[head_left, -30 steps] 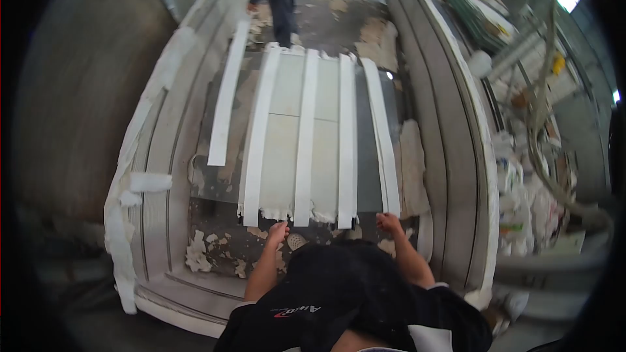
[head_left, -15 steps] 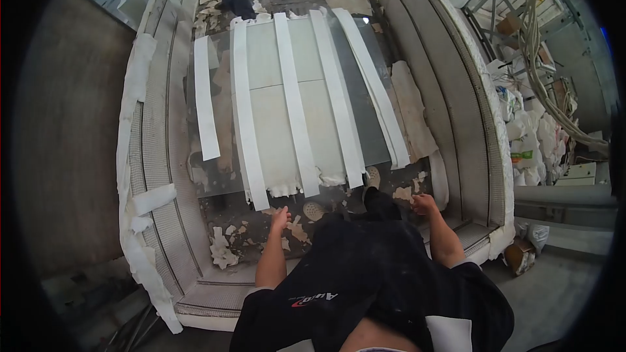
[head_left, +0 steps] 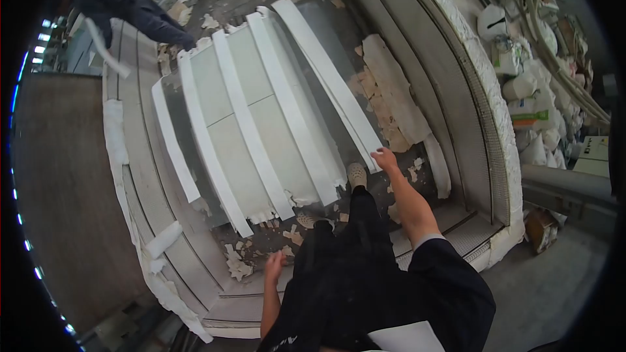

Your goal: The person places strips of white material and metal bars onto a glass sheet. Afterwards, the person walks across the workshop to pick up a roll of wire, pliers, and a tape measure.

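My right hand is at the near end of a long white strip on the right, its fingers closed at the strip's edge. A second strip layer seems to lie along it. My left hand hangs low by my left side, fingers loosely apart and holding nothing, above flaky debris. In front of me, a pale panel with a dark line across its middle lies over glass-like sheet. Several white strips, among them a middle strip and a separate left strip, run lengthwise across this stack.
Padded walls enclose the floor, including the right wall and left ledge. A person in dark clothes at the far left has a white strip. Torn pieces litter the floor. White bags and cables stand outside right.
My right hand has moved forward to the right strip's near end. My left hand has drawn back from the panel. The view has turned, and the other person is further into view.
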`<state>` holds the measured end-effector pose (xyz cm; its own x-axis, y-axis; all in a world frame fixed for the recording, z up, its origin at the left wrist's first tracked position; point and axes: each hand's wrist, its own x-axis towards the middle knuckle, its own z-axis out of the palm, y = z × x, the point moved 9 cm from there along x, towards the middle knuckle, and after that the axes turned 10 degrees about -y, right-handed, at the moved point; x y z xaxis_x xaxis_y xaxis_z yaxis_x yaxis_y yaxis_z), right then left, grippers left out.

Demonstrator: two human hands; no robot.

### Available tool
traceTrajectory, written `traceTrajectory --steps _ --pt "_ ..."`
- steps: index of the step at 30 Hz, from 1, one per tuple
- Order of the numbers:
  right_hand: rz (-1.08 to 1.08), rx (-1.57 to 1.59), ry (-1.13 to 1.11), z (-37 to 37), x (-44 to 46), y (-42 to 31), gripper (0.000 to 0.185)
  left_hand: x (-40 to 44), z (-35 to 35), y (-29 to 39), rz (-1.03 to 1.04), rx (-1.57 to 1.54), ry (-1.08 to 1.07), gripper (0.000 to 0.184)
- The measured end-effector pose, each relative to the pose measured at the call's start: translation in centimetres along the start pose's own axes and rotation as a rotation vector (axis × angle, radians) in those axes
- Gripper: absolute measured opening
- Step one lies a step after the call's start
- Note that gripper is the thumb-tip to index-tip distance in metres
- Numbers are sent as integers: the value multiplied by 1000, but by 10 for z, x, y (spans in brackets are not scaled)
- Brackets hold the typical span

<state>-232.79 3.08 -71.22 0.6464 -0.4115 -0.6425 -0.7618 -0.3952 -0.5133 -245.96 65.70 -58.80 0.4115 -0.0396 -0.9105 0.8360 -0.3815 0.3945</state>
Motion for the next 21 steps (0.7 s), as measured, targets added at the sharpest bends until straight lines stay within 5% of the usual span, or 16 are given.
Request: traceTrajectory --steps 7,13,21 --pt "225 111 -84 15 120 37 70 -77 63 16 -261 124 41 44" --pt "133 124 9 74 186 70 80 -93 90 -4 -412 77 80 47" --pt "294 -68 205 83 170 43 91 -73 124 -10 -430 69 28 43"
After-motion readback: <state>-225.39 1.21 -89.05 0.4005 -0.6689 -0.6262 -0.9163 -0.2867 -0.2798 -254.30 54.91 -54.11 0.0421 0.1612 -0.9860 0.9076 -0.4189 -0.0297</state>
